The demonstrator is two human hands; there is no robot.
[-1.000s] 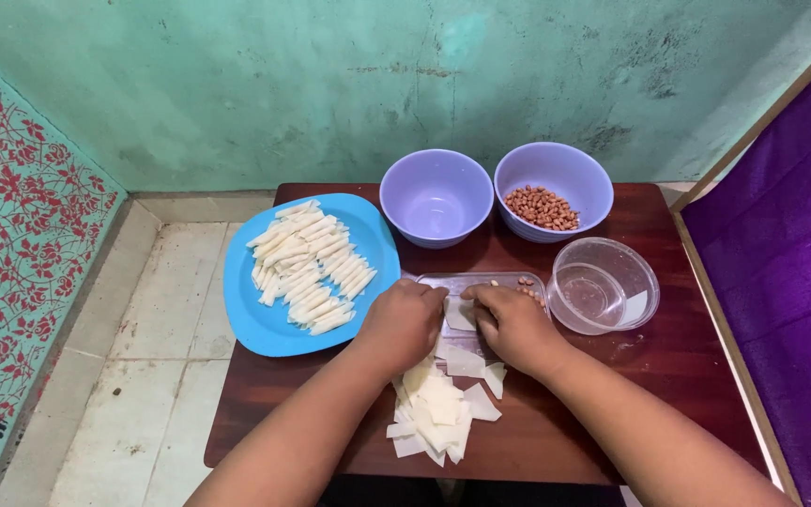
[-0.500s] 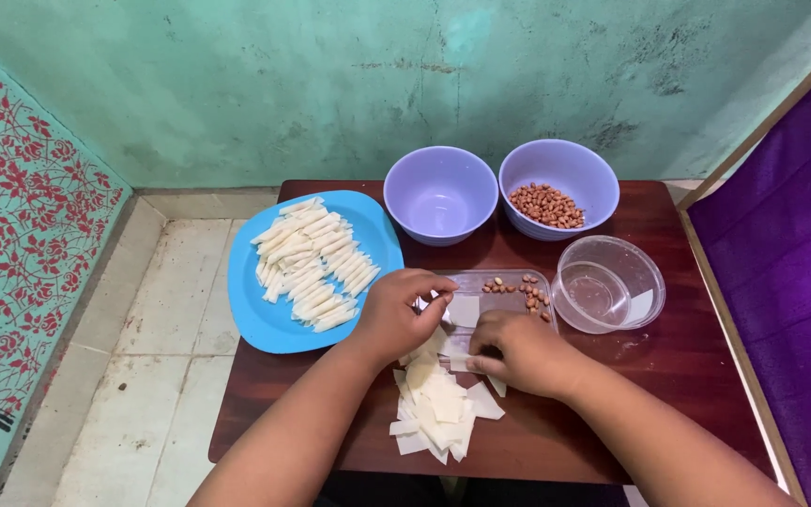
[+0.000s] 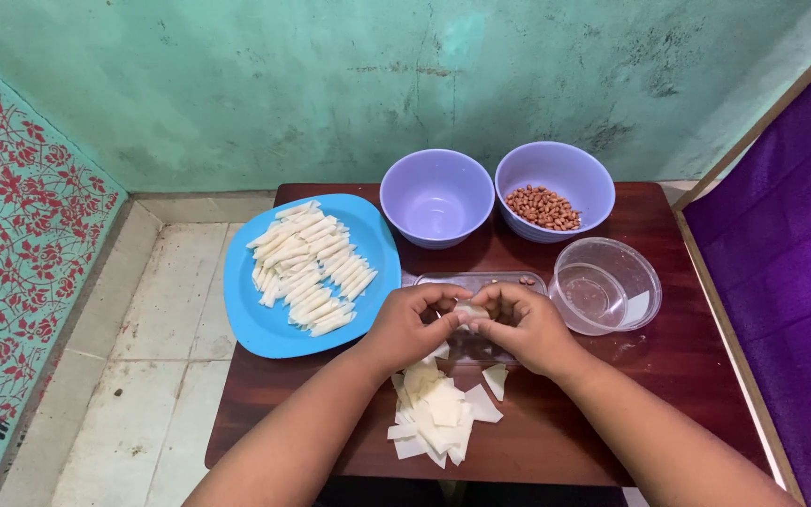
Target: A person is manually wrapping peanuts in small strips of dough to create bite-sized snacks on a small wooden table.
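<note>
A small white wrapper piece [image 3: 468,311] was pinched between the fingers of the left hand [image 3: 412,328] and the right hand [image 3: 524,329], both closed on it from opposite ends, just above a clear flat lid [image 3: 477,283] lying on the worktop [image 3: 696,366]. The piece was judged to be very light, thin and limp, likely to tear or unroll if squeezed hard, and best taken at its ends with the fingertips alone. A few peanuts were seen on the lid beyond the hands.

A loose stack of cut wrapper squares [image 3: 438,418] lay just nearer the person, under the wrists. To the left, a blue plate [image 3: 255,324] carried rows of finished white rolls [image 3: 307,268]; its outer edge was seen to overhang the side of the worktop. Behind the hands stood an empty lilac bowl [image 3: 436,197] and a second lilac bowl of peanuts [image 3: 556,188], close together. A clear plastic tub [image 3: 607,286] sat just right of the right hand. Bare wood was left at the right and the near right corner; the near edge ran close to the wrapper stack.
</note>
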